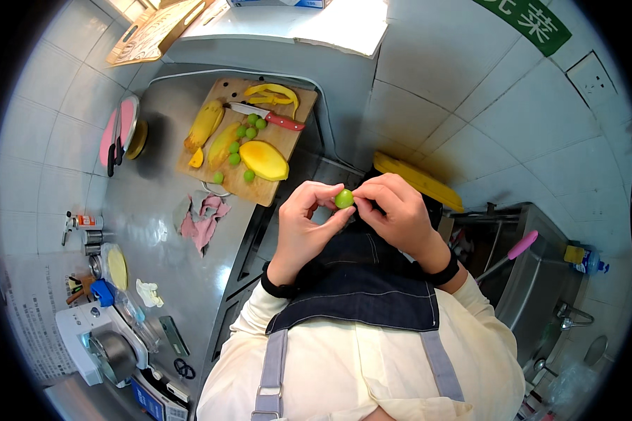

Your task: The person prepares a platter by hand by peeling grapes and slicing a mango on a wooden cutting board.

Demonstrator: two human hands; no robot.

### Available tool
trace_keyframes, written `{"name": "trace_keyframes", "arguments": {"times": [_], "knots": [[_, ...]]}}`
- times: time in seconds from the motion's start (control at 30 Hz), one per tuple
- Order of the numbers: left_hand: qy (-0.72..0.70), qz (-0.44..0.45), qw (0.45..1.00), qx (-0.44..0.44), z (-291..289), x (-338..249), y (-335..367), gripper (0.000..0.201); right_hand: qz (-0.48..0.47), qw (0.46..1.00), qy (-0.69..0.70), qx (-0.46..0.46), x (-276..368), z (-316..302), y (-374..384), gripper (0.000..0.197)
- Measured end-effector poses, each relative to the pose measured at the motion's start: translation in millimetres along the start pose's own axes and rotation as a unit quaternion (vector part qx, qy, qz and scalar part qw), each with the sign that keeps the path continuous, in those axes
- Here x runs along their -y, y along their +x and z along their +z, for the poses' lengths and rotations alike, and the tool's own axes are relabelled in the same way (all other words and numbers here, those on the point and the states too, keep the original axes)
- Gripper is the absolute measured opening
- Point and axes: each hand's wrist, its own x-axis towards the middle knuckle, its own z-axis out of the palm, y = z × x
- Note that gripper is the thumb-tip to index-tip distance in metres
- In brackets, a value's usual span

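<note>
A round green grape (pixel 343 199) is held in front of my apron between the thumb and fingertips of my left hand (pixel 303 223). My right hand (pixel 400 214) is closed in a pinch against the grape's right side; whatever lies between those fingertips is too small to make out. Left of my hands, a wooden cutting board (pixel 263 191) carries several loose green grapes (pixel 241 131), a cut mango half (pixel 264 161), two more yellow fruit pieces (pixel 205 125), and yellow peel (pixel 274 91). A red-handled knife (pixel 284 122) lies across the board's far part.
The board rests on a steel counter (pixel 147 210) with a pink and grey cloth (pixel 202 223) and a phone (pixel 174 335). A white stand mixer (pixel 91 330) stands near left. Two black-handled knives (pixel 115 153) hang at the left wall. A steel sink (pixel 541 266) is at right.
</note>
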Motion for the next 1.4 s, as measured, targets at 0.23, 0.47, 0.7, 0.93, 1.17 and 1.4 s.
{"name": "trace_keyframes", "arguments": {"times": [0.23,0.47,0.7,0.93,1.17,1.4], "knots": [[-0.066,-0.041,0.997,0.014,-2,-7,-3,0.034,0.031,0.997,0.065,0.006,4,3,5,0.016],[-0.196,-0.082,0.974,0.081,-1,-5,-3,0.034,0.149,0.981,0.126,-0.009,2,-8,-4,0.01],[-0.21,-0.084,0.972,0.067,-2,-9,-2,0.036,0.117,0.981,-0.127,0.083,-44,-38,-55,0.017],[-0.195,-0.141,0.964,0.108,-5,-1,4,0.04,0.094,0.971,-0.214,0.059,-42,-41,-66,0.025],[-0.243,-0.129,0.96,0.063,8,0,6,0.032,-0.007,1.0,-0.003,-0.012,-4,-12,-4,0.02],[-0.178,-0.122,0.976,0.036,4,-3,-3,0.028,-0.046,0.998,-0.023,0.03,-2,-11,-4,0.017]]}}
